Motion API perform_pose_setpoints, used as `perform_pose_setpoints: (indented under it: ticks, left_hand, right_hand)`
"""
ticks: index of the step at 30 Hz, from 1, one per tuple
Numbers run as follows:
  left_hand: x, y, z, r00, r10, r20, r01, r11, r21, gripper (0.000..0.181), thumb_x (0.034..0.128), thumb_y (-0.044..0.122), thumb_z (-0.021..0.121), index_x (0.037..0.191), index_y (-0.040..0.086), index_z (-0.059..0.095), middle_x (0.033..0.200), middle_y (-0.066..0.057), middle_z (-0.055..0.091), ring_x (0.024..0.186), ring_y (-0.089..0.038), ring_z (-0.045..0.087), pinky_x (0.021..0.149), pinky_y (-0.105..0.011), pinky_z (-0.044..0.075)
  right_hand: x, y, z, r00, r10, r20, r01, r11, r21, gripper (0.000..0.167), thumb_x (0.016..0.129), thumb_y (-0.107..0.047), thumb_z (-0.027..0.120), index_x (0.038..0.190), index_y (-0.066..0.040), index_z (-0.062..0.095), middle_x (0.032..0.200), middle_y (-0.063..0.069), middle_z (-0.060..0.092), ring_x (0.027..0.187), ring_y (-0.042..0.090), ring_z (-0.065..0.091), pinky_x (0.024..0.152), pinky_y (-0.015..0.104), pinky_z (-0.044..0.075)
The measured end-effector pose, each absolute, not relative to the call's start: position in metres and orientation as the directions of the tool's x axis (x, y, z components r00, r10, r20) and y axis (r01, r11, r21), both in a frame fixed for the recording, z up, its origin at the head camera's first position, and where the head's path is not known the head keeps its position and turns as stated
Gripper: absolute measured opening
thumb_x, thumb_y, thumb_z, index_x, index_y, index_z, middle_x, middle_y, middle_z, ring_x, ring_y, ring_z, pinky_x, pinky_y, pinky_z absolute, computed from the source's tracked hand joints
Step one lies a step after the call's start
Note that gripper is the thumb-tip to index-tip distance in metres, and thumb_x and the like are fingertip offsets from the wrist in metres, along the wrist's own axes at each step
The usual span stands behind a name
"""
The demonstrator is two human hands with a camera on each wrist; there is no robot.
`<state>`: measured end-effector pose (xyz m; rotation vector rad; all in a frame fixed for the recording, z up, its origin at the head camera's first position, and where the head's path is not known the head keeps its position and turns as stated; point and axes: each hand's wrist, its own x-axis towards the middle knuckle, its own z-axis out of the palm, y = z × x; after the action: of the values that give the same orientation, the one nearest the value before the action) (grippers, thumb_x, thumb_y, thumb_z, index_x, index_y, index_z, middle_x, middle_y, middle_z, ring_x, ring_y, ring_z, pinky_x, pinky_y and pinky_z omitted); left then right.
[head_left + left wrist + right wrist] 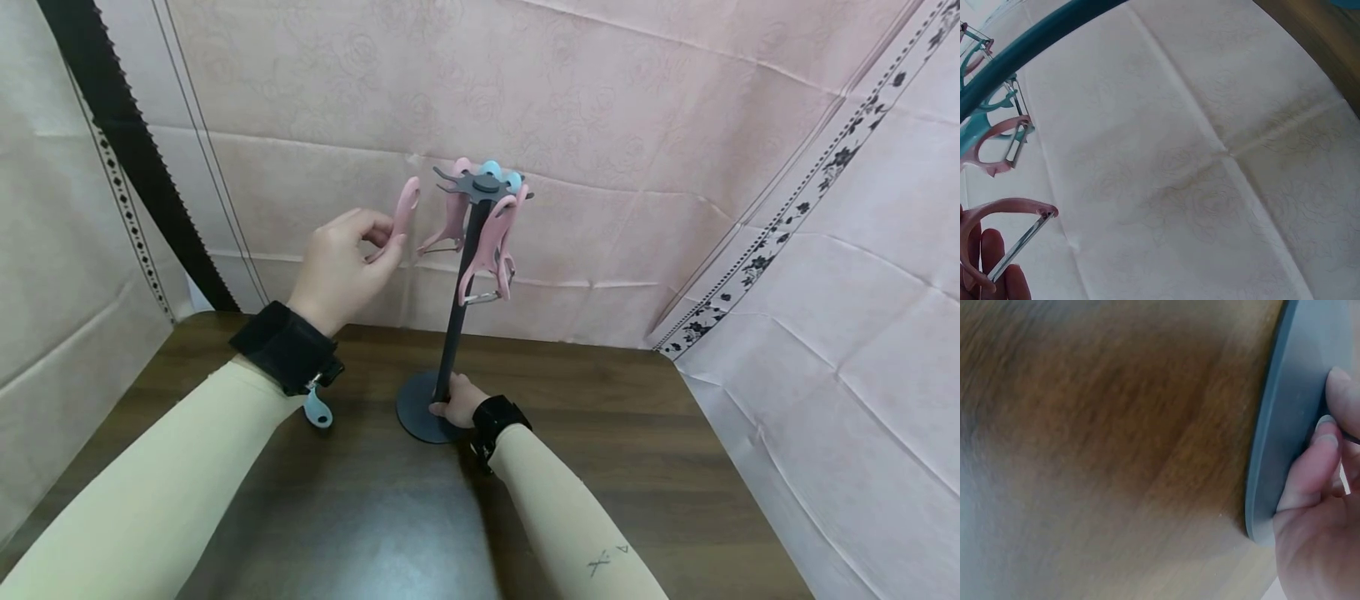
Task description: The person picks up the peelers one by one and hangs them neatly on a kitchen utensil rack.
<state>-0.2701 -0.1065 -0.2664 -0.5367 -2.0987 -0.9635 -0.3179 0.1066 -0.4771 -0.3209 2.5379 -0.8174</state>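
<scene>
My left hand (341, 267) holds a pink Y-shaped peeler (406, 207) by its handle, upright, just left of a dark utensil stand (459, 317). The held peeler's metal blade (1019, 247) shows in the left wrist view. Pink peelers (489, 250) and light-blue-ended ones (491, 169) hang from the hooked top (486, 185), blades downward. Low on the pole, my right hand (461, 402) grips it just above the round base (417, 406). Another light blue handle (318, 408) lies on the table below my left wrist, its other end hidden.
A brown wooden table (600, 467) carries the stand near its back edge. Pale patterned cloth (637, 150) hangs behind and along both sides. A black strip (142, 158) slants down at the left.
</scene>
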Motion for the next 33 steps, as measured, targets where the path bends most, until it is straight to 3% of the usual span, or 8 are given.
perform_pose_setpoints:
  ticks: [8, 26, 33]
  left_hand:
    - [-0.270, -0.102, -0.263, -0.616, 0.015, 0.788, 0.626, 0.616, 0.478, 0.017, 0.0938, 0.019, 0.062, 0.097, 0.003, 0.068, 0.085, -0.005, 0.062, 0.076, -0.014, 0.055, 0.063, -0.025, 0.043]
    - [-0.266, -0.087, -0.248, -0.578, 0.007, 0.816, 0.657, 0.597, 0.460, 0.017, 0.0937, 0.016, 0.062, 0.099, 0.001, 0.068, 0.086, -0.007, 0.063, 0.078, -0.015, 0.057, 0.064, -0.024, 0.044]
    - [-0.266, -0.084, -0.247, -0.594, 0.022, 0.804, 0.646, 0.608, 0.461, 0.018, 0.0945, 0.017, 0.061, 0.101, 0.002, 0.068, 0.088, -0.007, 0.063, 0.080, -0.017, 0.057, 0.066, -0.026, 0.043]
  right_hand:
    - [-0.317, 0.105, -0.478, -0.877, -0.344, -0.335, -0.092, 0.805, -0.587, 0.020, 0.095, -0.022, 0.063, 0.111, -0.014, 0.055, 0.111, 0.008, 0.047, 0.098, 0.021, 0.054, 0.090, 0.044, 0.044]
    - [-0.317, 0.104, -0.478, -0.880, -0.338, -0.333, -0.096, 0.814, -0.573, 0.021, 0.096, -0.022, 0.062, 0.113, -0.013, 0.053, 0.111, 0.007, 0.047, 0.099, 0.021, 0.054, 0.090, 0.043, 0.045]
    - [-0.314, 0.104, -0.476, -0.879, -0.322, -0.352, -0.081, 0.827, -0.556, 0.020, 0.096, -0.024, 0.062, 0.111, -0.015, 0.054, 0.110, 0.007, 0.043, 0.096, 0.022, 0.050, 0.085, 0.042, 0.045]
